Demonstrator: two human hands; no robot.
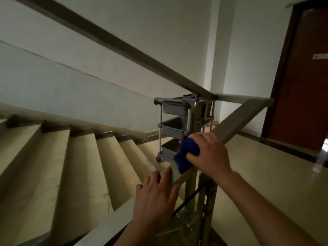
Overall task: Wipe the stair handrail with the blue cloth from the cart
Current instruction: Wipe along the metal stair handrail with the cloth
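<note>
1. Head view, handrail: the stair handrail (236,121) is a long flat bar. Its long axis runs on a slant from about 7 o'clock at the bottom edge up towards 1 o'clock, where it meets a short level piece at a corner.
2. Head view, cloth: the blue cloth (187,153) sits just right of the frame's centre, bunched and draped across the rail. Its lower end hangs over the rail's left edge, pointing roughly to 7 o'clock.
3. Head view, right hand: the right hand (210,153) lies on top of the cloth with its fingers curled over it, holding it against the rail. The knuckles point towards 10 o'clock and the forearm comes in from about 4 o'clock.
4. Head view, left hand: the left hand (156,197) rests on the rail just below the cloth, at about 6 o'clock from it, apart from it. Its fingers lie fairly straight along the bar towards 12 o'clock and grip nothing; the forearm rises from the bottom edge.
5. Head view, surroundings: a grey three-tier cart (174,125) stands beyond the rail at 12 o'clock from the cloth. The steps (79,166) fill the 9 o'clock side and a brown door (301,77) stands at 2 o'clock.
</note>
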